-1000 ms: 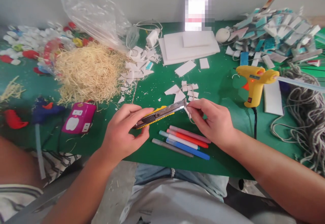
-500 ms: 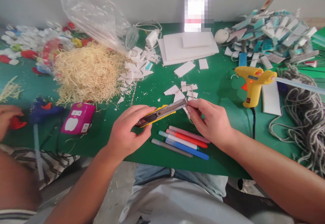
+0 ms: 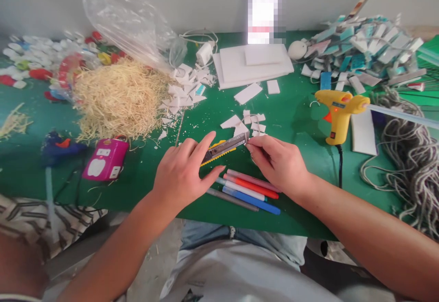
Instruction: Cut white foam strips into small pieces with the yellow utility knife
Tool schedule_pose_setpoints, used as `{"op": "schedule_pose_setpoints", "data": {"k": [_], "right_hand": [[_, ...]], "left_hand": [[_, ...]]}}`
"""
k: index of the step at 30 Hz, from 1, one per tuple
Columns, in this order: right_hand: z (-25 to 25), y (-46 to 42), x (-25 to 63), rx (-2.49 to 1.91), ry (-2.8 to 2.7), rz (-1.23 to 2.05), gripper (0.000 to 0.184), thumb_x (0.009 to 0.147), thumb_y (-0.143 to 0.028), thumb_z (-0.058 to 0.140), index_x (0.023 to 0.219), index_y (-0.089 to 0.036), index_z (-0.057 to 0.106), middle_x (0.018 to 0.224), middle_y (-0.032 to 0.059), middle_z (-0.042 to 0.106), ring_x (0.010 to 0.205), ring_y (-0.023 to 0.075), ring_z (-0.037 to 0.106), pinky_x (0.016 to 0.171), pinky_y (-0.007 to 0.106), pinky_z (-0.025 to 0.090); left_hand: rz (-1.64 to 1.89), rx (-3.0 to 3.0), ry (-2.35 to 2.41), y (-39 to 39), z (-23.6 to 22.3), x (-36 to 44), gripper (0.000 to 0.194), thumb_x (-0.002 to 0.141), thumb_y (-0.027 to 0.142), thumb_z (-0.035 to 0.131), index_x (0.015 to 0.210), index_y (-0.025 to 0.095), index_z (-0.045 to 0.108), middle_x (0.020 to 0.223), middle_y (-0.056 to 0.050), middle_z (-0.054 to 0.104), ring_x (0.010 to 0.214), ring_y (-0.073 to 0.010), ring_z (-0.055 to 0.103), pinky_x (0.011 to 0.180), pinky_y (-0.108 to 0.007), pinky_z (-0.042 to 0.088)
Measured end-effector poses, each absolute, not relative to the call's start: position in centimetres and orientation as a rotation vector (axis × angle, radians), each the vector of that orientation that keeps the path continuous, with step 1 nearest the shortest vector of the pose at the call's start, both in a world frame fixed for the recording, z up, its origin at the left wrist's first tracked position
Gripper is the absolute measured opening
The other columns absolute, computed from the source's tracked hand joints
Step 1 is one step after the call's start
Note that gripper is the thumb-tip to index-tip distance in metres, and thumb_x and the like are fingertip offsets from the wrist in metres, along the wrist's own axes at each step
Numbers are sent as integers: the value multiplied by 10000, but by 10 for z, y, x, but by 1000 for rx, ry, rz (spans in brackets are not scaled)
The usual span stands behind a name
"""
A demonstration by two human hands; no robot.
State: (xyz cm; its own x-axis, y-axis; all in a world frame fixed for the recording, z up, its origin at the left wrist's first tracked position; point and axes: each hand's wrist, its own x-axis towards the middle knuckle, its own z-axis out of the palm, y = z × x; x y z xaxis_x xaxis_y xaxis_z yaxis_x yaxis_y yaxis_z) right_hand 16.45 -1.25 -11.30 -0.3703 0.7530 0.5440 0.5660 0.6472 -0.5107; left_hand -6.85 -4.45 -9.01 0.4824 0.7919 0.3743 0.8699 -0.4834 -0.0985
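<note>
A yellow and grey utility knife [image 3: 222, 149] points to the right above the table, between my two hands. The back of my left hand [image 3: 181, 169] covers the knife's rear end. Its thumb and index finger are spread apart, while the other fingers curl around the handle, partly hidden. At the knife's front tip, the thumb and index finger of my right hand [image 3: 283, 162] are pinched together. Just below the knife lie several markers, among them a red marker [image 3: 254, 187], a blue marker [image 3: 252, 200] and a grey marker [image 3: 236, 200].
White foam scraps [image 3: 236, 123] lie beyond my hands, with foam sheets [image 3: 229, 73] behind. A yellow glue gun [image 3: 339, 114] and grey yarn [image 3: 411, 165] are at right. Straw [image 3: 120, 101], a magenta power adapter [image 3: 106, 159] and a blue glue gun [image 3: 56, 149] are at left.
My left hand has shifted forward along the knife, with its thumb and index finger opening wider. Another person's hand at the left edge has left the view.
</note>
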Motion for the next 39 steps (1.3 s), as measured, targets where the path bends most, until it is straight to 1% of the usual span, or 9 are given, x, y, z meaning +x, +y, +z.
{"op": "schedule_pose_setpoints", "data": {"k": [6,9,12,17,20,27,30,35,39], "right_hand": [[-113,-13,164,-1060,-2079,360,164,995,-179,529,897,-194,660,693,-6,694,565,99,579,547,202,439],[-113,-14,164,-1078,-2087,421,185,997,-192,513,895,-198,667,707,-1,700,579,104,586,557,208,445],[-113,-14,163,-1094,-2084,477,201,994,-199,504,883,-194,672,693,2,684,577,108,578,554,214,431],[-114,-17,161,-1139,-2105,591,213,984,-214,484,862,-199,658,702,10,680,590,111,575,577,210,438],[-110,-15,161,-1174,-2110,660,206,963,-203,463,834,-202,624,688,2,654,574,103,539,573,205,432],[-95,-9,164,-1139,-2024,617,193,929,-140,462,757,-215,511,597,-49,515,514,74,418,514,195,361],[-94,-16,163,-1091,-2047,643,232,918,-113,441,716,-223,470,605,-40,518,527,73,425,509,189,366],[-95,-16,159,-1174,-1823,770,150,935,-192,502,792,-221,535,664,-34,587,549,78,474,520,206,384],[-96,-11,157,-1200,-1647,957,156,940,-236,511,788,-230,545,573,-72,476,509,83,431,512,228,388]], "left_hand": [[-507,-2382,-1345,-37,-95,-73,224,1011,329,534,960,132,627,768,-59,650,624,-200,581,593,-317,416],[-498,-2364,-1292,-35,-98,-71,214,999,286,511,992,110,633,715,-43,649,556,-184,555,542,-317,378],[-484,-2356,-1261,-31,-99,-69,292,1032,342,488,1048,104,657,691,-26,659,503,-166,528,502,-311,343],[-490,-2357,-1326,-19,-98,-75,521,1011,593,485,704,188,602,536,-12,538,455,-155,463,473,-309,244],[-434,-2387,-1503,-14,-98,-78,599,957,703,467,631,208,549,500,-9,468,439,-153,414,478,-308,190],[-377,-2274,-1925,-3,-94,-75,537,872,716,512,660,222,529,513,-5,428,467,-166,400,505,-303,176],[-390,-1915,-2257,8,-79,-84,508,885,660,485,618,228,473,501,-4,400,473,-157,342,542,-310,204],[-251,-1966,-2245,26,-73,-85,407,919,577,520,792,202,618,690,-67,607,619,-215,523,591,-316,311],[-219,-2109,-2146,43,-96,-88,305,910,490,602,895,197,685,896,-120,680,790,-291,631,652,-336,418]]}}
